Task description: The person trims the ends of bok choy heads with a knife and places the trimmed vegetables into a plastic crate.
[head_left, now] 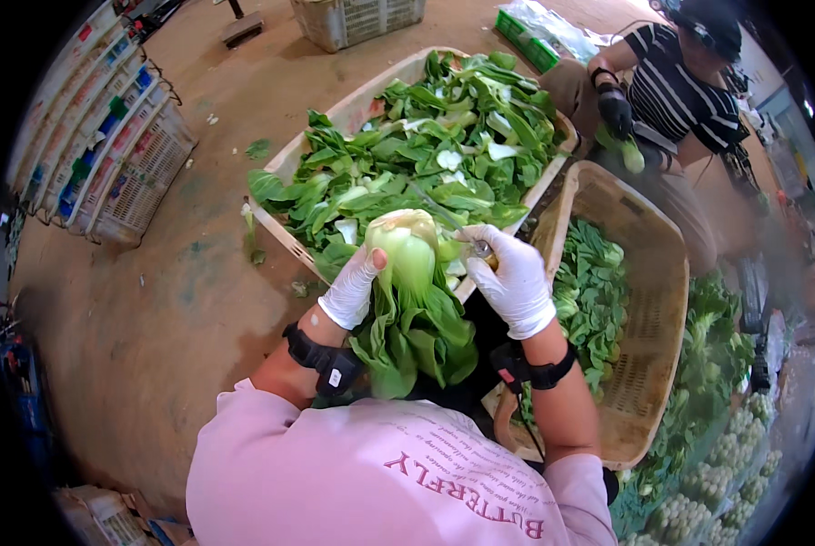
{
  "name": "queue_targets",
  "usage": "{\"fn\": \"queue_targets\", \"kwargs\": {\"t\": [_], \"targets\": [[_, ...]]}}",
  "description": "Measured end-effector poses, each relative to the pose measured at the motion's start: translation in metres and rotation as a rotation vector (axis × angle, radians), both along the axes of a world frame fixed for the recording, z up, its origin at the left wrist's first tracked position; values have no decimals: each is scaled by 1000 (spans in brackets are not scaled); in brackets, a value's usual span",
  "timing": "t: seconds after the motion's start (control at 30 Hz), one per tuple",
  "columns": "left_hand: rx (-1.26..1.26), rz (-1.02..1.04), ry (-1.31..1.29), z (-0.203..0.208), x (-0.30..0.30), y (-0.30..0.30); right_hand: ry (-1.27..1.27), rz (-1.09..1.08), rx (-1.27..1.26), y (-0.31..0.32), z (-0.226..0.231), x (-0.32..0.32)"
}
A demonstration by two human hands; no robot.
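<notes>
Centre of the frame: my left hand point(353, 289), white-gloved, is gripping a large bok choy point(404, 259) by its side, thumb pressing on the pale stalks. Its base is pointing up the frame; its leaves are hanging down toward my pink shirt point(380, 478). My right hand point(519, 284), also gloved, is closing around the handle of a small knife point(485, 251), just beside the stalks. The thin blade is slanting toward the upper left; whether it is touching the bok choy, I cannot tell. Black straps are circling both my wrists.

Upper centre: a crate point(286, 232) is holding loose green leaves and pale trimmings. Right of centre: a deep tub point(648, 364) is standing tilted, more greens lying inside. Upper right: a co-worker in a striped shirt point(680, 77) is holding a smaller green vegetable point(633, 156). Upper left: stacked baskets point(144, 187) are leaning on the brown floor point(216, 300)
</notes>
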State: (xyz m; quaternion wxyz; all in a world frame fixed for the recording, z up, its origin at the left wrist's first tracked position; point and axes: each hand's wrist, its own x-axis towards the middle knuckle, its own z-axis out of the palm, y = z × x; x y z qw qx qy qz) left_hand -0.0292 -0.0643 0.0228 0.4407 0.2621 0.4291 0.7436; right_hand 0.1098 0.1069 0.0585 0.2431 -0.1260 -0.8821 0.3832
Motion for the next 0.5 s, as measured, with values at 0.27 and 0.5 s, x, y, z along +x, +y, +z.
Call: {"fn": "queue_targets", "kwargs": {"t": [0.27, 0.5], "targets": [[-47, 8, 4, 11, 4, 17, -99, 64, 688, 4, 33, -1], [-143, 151, 205, 4, -3, 12, -186, 21, 592, 14, 17, -22]]}}
